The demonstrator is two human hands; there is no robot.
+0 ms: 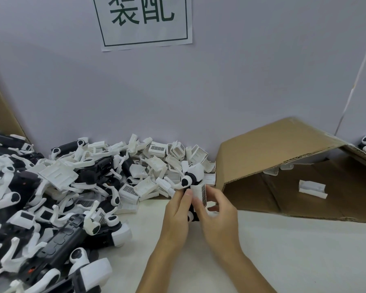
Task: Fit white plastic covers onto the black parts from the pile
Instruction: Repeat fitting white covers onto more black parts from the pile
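Two hands (178, 210), one part (191, 179), one cover (201, 194)

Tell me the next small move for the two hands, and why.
Probably press the white cover fully down onto the black part. Both the left hand and right hand already grip the piece together above the table, and the cover looks not yet seated.

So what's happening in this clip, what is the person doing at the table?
A person is assembling parts by hand. The left hand holds a black plastic part with a white curved arm, while the right hand presses a white plastic cover with a grey mesh patch against it. A mixed pile of black parts and white covers lies to the left, an open brown cardboard box to the right.
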